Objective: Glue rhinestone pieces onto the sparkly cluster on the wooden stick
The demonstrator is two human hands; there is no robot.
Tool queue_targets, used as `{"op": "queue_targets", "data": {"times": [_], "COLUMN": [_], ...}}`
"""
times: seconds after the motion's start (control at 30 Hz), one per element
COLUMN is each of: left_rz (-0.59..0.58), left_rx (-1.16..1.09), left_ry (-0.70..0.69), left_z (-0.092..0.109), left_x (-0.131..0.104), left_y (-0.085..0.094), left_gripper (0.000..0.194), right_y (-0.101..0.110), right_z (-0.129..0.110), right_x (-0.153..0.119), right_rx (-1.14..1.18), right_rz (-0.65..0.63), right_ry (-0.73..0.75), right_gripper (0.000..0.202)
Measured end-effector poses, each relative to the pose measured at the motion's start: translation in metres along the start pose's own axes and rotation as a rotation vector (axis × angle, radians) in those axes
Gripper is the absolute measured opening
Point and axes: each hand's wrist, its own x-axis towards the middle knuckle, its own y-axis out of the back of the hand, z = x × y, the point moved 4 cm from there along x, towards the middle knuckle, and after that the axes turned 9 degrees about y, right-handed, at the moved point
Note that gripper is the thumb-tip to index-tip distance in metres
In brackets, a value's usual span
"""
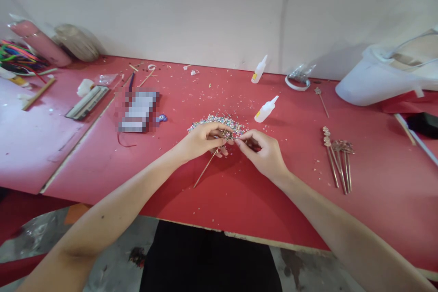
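Observation:
My left hand (201, 140) is closed around the ornamented head of a thin gold-coloured hairpin (206, 168), whose stick slants down toward the table's front edge. At that ornament, the thumb and forefinger of my right hand (265, 151) are pinched together; whatever lies between them is too small to make out. Just behind and beneath both hands spreads a pile of small multicoloured rhinestones (219, 120), partly covered by my fingers. Two white glue bottles with pointed nozzles stand beyond my right hand, the nearer glue bottle (265, 110) and the farther glue bottle (259, 71).
On the right lie several decorated hairpins (343, 164), a single hairpin (322, 102) and a white bucket (362, 75). To the left are a blurred-out phone-like object (139, 110), a long narrow box (87, 102) and a pink bottle (43, 43). Loose bits dot the red table (239, 205).

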Motion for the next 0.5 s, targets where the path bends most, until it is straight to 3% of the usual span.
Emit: {"op": "queue_targets", "data": {"times": [0.2,0.5], "left_rz": [0.025,0.049], "left_rx": [0.053,0.068], "left_ry": [-0.018,-0.050], "left_z": [-0.0007,0.0041], "left_x": [0.0006,-0.0016], "left_y": [0.0016,0.0024], "left_gripper": [0.030,0.029], "right_y": [-0.0005,0.0020], "right_z": [-0.0002,-0.0034], "right_x": [-0.0003,-0.0021], "right_rx": [0.011,-0.010], "right_rz": [0.002,0.108], "right_ry": [-0.025,-0.012], "right_gripper": [0.016,0.012]}}
